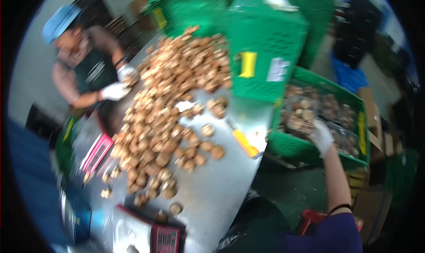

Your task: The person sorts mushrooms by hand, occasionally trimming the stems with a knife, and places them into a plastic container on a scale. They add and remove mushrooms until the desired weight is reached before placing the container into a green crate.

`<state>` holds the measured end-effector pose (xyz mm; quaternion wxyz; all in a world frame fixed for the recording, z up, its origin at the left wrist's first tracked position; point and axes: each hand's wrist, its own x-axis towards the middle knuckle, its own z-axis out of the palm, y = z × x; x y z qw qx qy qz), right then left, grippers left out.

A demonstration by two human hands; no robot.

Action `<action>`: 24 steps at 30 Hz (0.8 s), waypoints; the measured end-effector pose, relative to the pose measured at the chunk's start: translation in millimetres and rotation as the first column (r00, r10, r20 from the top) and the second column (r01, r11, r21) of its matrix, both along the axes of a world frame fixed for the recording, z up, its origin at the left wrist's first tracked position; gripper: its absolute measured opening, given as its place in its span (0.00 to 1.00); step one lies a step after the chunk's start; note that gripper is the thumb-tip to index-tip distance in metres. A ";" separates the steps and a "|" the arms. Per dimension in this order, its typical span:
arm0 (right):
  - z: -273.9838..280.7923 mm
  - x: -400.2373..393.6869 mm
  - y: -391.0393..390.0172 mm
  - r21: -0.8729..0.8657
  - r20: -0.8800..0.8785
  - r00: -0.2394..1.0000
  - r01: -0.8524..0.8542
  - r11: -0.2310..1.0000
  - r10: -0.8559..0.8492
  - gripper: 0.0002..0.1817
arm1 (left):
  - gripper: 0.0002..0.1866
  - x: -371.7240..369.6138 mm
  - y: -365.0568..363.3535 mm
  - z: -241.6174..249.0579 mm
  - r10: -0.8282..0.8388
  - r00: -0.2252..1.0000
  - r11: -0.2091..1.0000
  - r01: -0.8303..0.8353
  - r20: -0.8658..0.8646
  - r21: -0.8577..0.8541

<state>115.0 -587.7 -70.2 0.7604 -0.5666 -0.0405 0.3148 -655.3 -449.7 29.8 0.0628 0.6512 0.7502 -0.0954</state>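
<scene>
My right hand [323,138], in a white glove, reaches over the near side of a green crate [287,144]. Its fingers are closed on the edge of a clear pack of mushrooms [301,118], though blur softens the fingertips. More clear packs of mushrooms [330,107] lie around it inside the crate. My left hand is out of view. To the left, a large heap of loose brown mushrooms [177,76] covers much of the metal table [217,182].
A yellow-handled knife [243,142] lies near the table's right edge. Upturned green crates [261,45] stand behind. Two scales with pink-edged panels [97,152] [166,239] sit at left and front. Across the table, a gloved co-worker [95,67] handles mushrooms.
</scene>
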 end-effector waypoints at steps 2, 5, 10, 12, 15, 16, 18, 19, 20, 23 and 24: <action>-60.6 48.1 -32.5 -0.119 0.109 0.977 -0.169 0.978 0.182 0.10 | 0.32 -50.9 -16.8 -31.5 -0.150 0.979 0.988 0.142 -0.139 -0.069; -25.1 12.2 -3.8 -0.450 0.468 0.883 0.190 0.873 0.049 0.25 | 0.24 -2.6 -21.9 1.7 -0.193 0.980 0.960 0.178 0.054 0.218; 22.6 -115.8 76.6 -0.484 0.795 0.489 0.157 0.861 0.359 0.17 | 0.32 90.7 -4.3 35.1 -0.164 0.932 0.884 -0.007 0.323 0.467; 19.6 -186.8 116.3 -0.562 0.665 0.511 -0.139 0.816 0.545 0.18 | 0.34 138.1 14.7 23.2 -0.218 0.823 0.897 -0.043 0.525 0.440; -24.1 -243.6 162.0 -0.555 0.700 0.316 -0.326 0.766 0.641 0.36 | 0.41 211.6 52.3 -19.0 -0.232 0.604 0.968 0.070 0.763 0.239; -36.5 -257.0 177.4 -0.537 0.738 0.285 -0.299 0.789 0.611 0.39 | 0.45 238.4 65.8 -29.2 -0.268 0.622 0.963 0.169 0.735 0.209; -61.3 -264.1 208.2 -0.536 0.763 0.321 -0.174 0.826 0.562 0.41 | 0.57 280.0 93.8 -75.9 -0.400 0.612 0.916 0.238 0.683 0.323; -68.7 -263.3 223.5 -0.531 0.775 0.336 -0.111 0.840 0.535 0.42 | 0.62 298.3 108.7 -86.4 -0.390 0.669 0.921 0.269 0.633 0.282; -72.0 -260.2 238.4 -0.524 0.793 0.308 -0.093 0.846 0.525 0.43 | 0.67 314.3 123.5 -94.2 -0.379 0.723 0.925 0.295 0.577 0.238; -73.6 -246.7 281.1 -0.501 0.841 0.194 -0.073 0.863 0.505 0.43 | 0.70 346.7 161.4 -116.7 -0.480 0.742 0.877 0.420 0.469 0.234; -70.1 -243.4 294.3 -0.510 0.826 0.210 -0.115 0.852 0.523 0.42 | 0.70 352.3 170.7 -119.7 -0.492 0.732 0.871 0.419 0.472 0.258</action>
